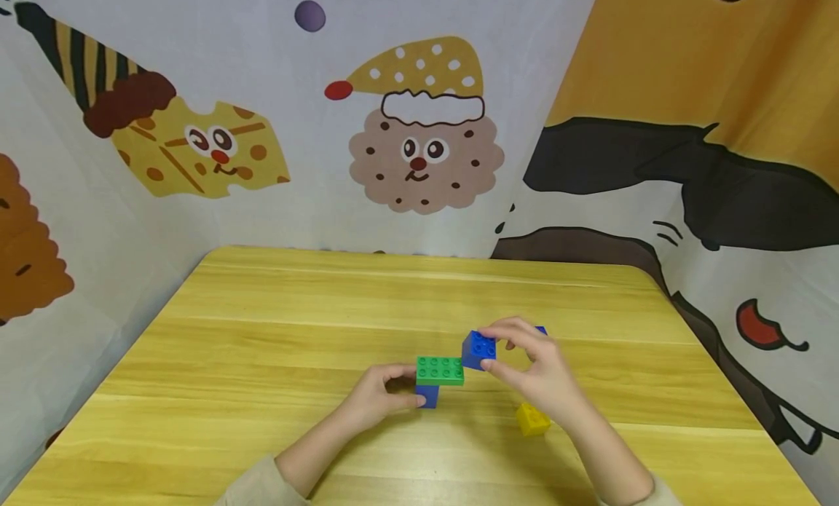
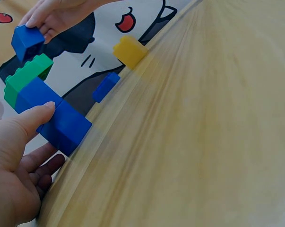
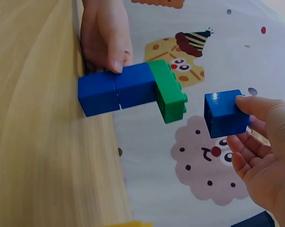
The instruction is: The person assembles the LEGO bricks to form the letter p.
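Behind right hand [image 1: 541, 378], mostly hidden blue block [image 1: 541, 330]

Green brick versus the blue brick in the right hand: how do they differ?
The green brick is longer and flatter, with eight studs; the blue brick is shorter and blockier. The green brick sits on a blue stack; the blue brick is pinched in the air by the right hand. Both have studs on top.
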A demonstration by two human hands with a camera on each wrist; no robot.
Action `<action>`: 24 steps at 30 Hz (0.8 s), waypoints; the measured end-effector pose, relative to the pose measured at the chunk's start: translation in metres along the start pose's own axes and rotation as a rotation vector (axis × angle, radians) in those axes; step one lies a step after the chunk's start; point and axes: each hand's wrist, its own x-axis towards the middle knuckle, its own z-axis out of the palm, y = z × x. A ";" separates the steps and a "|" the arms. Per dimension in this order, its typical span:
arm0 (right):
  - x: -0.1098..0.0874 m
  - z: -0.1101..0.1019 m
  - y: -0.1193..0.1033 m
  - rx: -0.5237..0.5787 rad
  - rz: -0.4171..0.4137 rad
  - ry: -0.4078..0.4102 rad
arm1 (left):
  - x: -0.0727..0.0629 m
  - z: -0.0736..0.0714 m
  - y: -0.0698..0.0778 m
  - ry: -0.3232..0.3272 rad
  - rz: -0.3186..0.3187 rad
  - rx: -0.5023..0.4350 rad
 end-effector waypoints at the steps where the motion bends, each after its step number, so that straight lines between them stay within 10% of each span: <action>1: 0.000 0.001 -0.001 -0.002 -0.008 -0.005 | 0.000 0.000 0.000 0.000 0.001 0.001; 24: 0.013 0.029 -0.012 0.053 -0.094 -0.072 | 0.001 0.000 0.001 -0.011 -0.002 -0.012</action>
